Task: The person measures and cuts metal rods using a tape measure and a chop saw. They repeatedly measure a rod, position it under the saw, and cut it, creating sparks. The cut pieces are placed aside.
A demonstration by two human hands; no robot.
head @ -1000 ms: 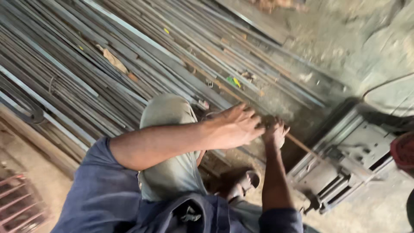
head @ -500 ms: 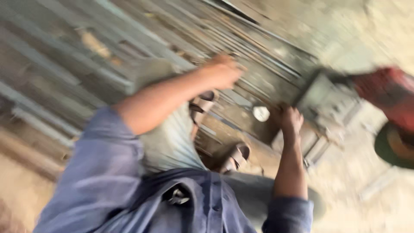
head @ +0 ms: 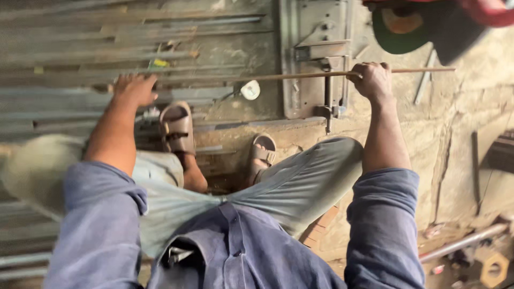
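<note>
A thin rusty metal rod [head: 267, 77] runs level across the upper part of the head view. My right hand [head: 371, 79] is closed around it near its right end, over a grey metal jig plate [head: 313, 59]. My left hand [head: 134, 88] rests on the rod further left, fingers spread over it, above a pile of long steel bars [head: 80, 59]. My legs in grey trousers and sandalled feet [head: 176, 128] are below the rod.
A round white object [head: 250, 90] lies beside the plate. A green disc [head: 401, 29] and a red tool [head: 482, 10] sit at the top right. A pipe [head: 460, 243] and a hexagonal nut [head: 492, 267] lie at the bottom right on the dusty floor.
The view has swung right from the bar pile to the metal plate. My right hand has moved onto the rod and closed on it; my left hand has stayed over the bars.
</note>
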